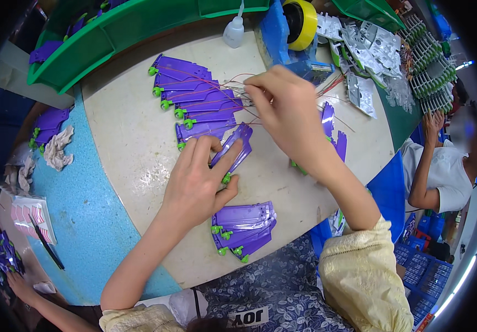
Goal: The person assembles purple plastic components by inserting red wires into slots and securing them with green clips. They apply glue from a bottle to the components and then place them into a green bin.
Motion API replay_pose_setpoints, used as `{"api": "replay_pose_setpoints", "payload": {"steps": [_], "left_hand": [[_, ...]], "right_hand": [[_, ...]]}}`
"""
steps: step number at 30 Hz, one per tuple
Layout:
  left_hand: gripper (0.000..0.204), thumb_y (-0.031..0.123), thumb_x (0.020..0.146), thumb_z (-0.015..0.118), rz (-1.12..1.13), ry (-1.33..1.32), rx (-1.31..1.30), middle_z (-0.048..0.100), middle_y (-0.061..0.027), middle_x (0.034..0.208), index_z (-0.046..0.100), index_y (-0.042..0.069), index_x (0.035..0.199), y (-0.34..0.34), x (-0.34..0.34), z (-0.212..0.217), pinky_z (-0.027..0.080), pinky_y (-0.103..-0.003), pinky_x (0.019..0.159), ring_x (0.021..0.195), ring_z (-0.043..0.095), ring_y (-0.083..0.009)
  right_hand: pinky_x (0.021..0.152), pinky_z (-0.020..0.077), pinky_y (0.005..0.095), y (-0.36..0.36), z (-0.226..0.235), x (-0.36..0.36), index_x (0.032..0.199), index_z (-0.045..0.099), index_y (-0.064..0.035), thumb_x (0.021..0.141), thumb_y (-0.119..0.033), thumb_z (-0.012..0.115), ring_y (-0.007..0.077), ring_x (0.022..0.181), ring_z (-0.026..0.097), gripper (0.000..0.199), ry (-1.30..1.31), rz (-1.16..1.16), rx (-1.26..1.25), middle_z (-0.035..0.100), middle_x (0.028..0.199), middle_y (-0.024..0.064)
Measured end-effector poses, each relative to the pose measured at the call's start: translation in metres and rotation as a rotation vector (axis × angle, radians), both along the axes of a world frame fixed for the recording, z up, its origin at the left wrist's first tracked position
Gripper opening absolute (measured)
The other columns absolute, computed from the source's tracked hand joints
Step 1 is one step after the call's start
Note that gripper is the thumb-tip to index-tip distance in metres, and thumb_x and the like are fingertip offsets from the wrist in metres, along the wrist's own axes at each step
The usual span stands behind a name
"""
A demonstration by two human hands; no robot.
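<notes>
My left hand (197, 171) grips a purple plastic part (242, 145) with a bright green knob, its index finger laid along the part and the thumb near the knob. Above and to the right, my right hand (288, 105) is closed in a pinch. Thin red wires (216, 83) run close to those fingertips, but what is between them is hidden. Beyond the left hand lies a fanned row of purple parts (186, 69) with green knobs and red wires across them. Nearer me, a small overlapping stack of purple parts (246, 224) rests on the table (144, 182).
Green bins (139, 33) line the far edge, beside a white squeeze bottle (234, 32). A blue tape dispenser (274, 27) with yellow tape stands beyond my right hand. Grey-white plastic pieces (374, 50) are heaped far right. A co-worker (443, 171) sits at right; another person's hand (21, 288) shows lower left.
</notes>
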State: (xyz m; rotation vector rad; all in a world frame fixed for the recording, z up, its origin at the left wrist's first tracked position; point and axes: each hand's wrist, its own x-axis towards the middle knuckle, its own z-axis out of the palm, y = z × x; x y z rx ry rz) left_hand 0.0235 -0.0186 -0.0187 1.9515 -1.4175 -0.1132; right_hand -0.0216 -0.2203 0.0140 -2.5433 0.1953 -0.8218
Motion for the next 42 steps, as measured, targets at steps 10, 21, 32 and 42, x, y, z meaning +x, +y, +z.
{"api": "replay_pose_setpoints", "payload": {"steps": [10,21,32,42], "left_hand": [[0.036,0.012,0.069,0.079,0.028,-0.122,-0.222,0.064,-0.0084,0.108,0.071,0.008,0.104,0.036,0.008,0.004,0.047,-0.040,0.076,0.092,0.057,-0.0265],[0.051,0.001,0.072,0.081,0.058,0.208,-0.174,0.063,-0.0140,0.105,0.059,0.000,0.118,0.022,-0.019,-0.011,0.056,-0.036,0.070,0.084,0.066,-0.0284],[0.053,0.002,0.068,0.087,0.145,0.390,-0.237,0.061,-0.0144,0.100,0.059,0.000,0.113,0.020,-0.020,-0.021,0.056,-0.035,0.071,0.083,0.066,-0.0257],[0.031,0.017,0.065,0.088,0.119,-0.010,-0.133,0.062,-0.0075,0.090,0.064,0.003,0.076,0.021,-0.014,-0.010,0.052,-0.033,0.067,0.084,0.061,-0.0239]], "right_hand": [[0.065,0.0560,0.0379,0.004,0.043,0.004,0.091,0.070,0.0009,0.084,-0.002,0.067,0.0343,0.072,0.068,0.008,-0.301,0.200,-0.224,0.062,0.076,0.0173],[0.060,0.0525,0.0430,0.061,0.004,-0.057,0.091,0.059,0.0015,0.071,-0.002,0.068,0.0361,0.069,0.064,0.022,0.446,0.327,-0.052,0.055,0.086,0.0154],[0.057,0.0455,0.0355,0.052,0.001,-0.063,0.089,0.075,0.0025,0.080,-0.001,0.070,0.0237,0.062,0.060,0.011,0.542,0.371,0.466,0.061,0.073,0.0138],[0.052,0.0392,0.0270,0.018,-0.005,-0.047,0.084,0.074,0.0041,0.081,-0.003,0.072,0.0061,0.057,0.051,0.008,0.590,-0.014,0.668,0.063,0.064,0.0032]]}}
